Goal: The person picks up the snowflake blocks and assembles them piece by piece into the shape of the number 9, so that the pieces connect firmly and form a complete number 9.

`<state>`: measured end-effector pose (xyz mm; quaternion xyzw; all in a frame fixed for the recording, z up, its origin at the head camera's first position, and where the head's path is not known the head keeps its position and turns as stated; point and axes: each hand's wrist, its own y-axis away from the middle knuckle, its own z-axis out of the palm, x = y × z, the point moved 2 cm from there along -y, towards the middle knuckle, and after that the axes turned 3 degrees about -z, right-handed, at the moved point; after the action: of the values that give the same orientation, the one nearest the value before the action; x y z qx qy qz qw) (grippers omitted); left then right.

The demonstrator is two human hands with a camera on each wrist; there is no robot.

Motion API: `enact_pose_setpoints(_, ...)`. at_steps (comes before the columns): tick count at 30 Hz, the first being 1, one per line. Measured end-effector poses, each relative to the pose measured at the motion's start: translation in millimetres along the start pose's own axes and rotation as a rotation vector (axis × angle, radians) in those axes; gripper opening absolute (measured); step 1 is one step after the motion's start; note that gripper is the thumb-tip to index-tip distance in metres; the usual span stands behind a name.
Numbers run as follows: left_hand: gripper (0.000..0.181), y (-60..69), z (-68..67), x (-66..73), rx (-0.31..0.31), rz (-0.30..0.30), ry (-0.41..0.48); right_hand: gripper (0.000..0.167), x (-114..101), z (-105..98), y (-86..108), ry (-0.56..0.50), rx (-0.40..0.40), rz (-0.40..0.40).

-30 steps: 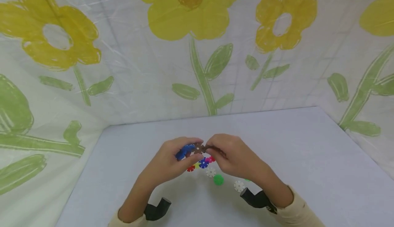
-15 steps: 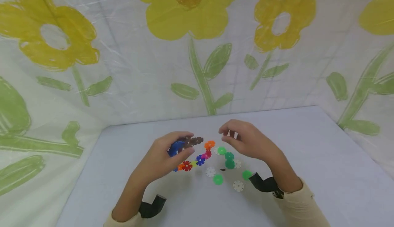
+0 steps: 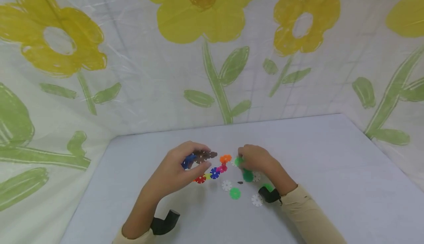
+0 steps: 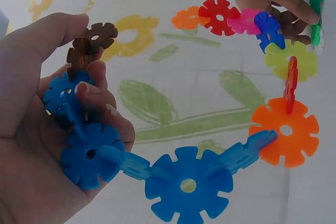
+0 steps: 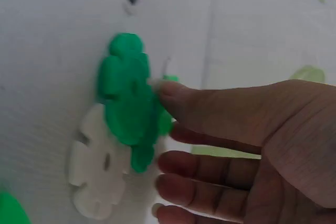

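Note:
My left hand (image 3: 180,168) holds one end of a chain of notched discs; in the left wrist view its fingers curl round blue discs (image 4: 94,156) and brown discs (image 4: 101,36). From there the chain runs through a large blue disc (image 4: 188,186), an orange disc (image 4: 286,145), a yellow-green disc (image 4: 291,61) and on to red and orange ones. My right hand (image 3: 256,158) is down at the dark green discs (image 3: 248,176). In the right wrist view its thumb touches or nearly touches a green disc (image 5: 126,103), the other fingers bent beneath; no firm grip shows.
On the table (image 3: 139,144) lie a white disc (image 3: 226,185), a light green disc (image 3: 235,193), another white disc (image 3: 257,200) and a small dark piece (image 3: 240,182). A green disc (image 3: 267,187) is partly behind the right wrist's black mount. A flower-printed curtain (image 3: 139,89) stands behind the table.
My right hand let go of the brown end of the chain, moved off to the right and came down at the green discs. My left hand shifted slightly left with the chain.

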<state>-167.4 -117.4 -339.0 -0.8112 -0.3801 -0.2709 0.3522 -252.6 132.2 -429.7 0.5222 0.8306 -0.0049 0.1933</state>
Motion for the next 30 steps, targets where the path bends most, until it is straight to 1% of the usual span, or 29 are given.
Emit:
enact_pose_setpoints(4,0.029,-0.4,0.1,0.9,0.016,0.012,-0.008,0.022,0.1,5.5,-3.9,0.007,-0.006,0.005)
enact_pose_setpoints(7,0.026,-0.6,0.3,0.0,0.016,0.025,0.006,0.019,-1.3,1.5,-1.3,-0.038,-0.01,-0.012)
enact_pose_setpoints(9,0.024,-0.7,0.6,-0.6,0.017,0.036,0.02,0.016,0.8,-3.8,1.0,-0.098,0.013,-0.064)
enact_pose_setpoints(12,0.022,-1.2,1.4,-1.4,0.025,0.057,0.034,0.012,4.0,-19.0,8.0,-0.267,0.063,-0.172)
enact_pose_setpoints(15,0.018,-1.7,2.0,-1.1,0.047,0.075,0.023,0.006,3.6,-38.0,18.5,-0.529,0.122,-0.307)
enact_pose_setpoints(16,0.017,-1.9,2.3,-0.7,0.055,0.079,0.019,0.005,0.7,-44.4,23.7,-0.623,0.134,-0.342)
enact_pose_setpoints(18,0.014,-1.9,2.7,0.1,0.069,0.082,0.014,0.006,-6.5,-53.7,33.3,-0.774,0.144,-0.428)
enact_pose_setpoints(20,0.013,-2.0,3.5,0.6,0.081,0.092,0.021,0.006,-16.3,-59.5,42.1,-0.866,0.135,-0.524)
enact_pose_setpoints(23,0.012,-2.5,5.7,1.4,0.082,0.116,0.04,0.009,-32.2,-61.7,51.9,-0.92,0.096,-0.659)
enact_pose_setpoints(25,0.012,-3.2,7.6,1.8,0.075,0.143,0.053,0.011,-41.3,-61.4,56.6,-0.928,0.075,-0.722)
enact_pose_setpoints(27,0.013,-3.9,9.5,2.4,0.061,0.169,0.069,0.012,-47.7,-61.0,60.3,-0.925,0.065,-0.757)
enact_pose_setpoints(30,0.014,-4.6,11.4,3.5,0.053,0.192,0.084,0.013,-52.5,-61.5,64.3,-0.91,0.068,-0.757)
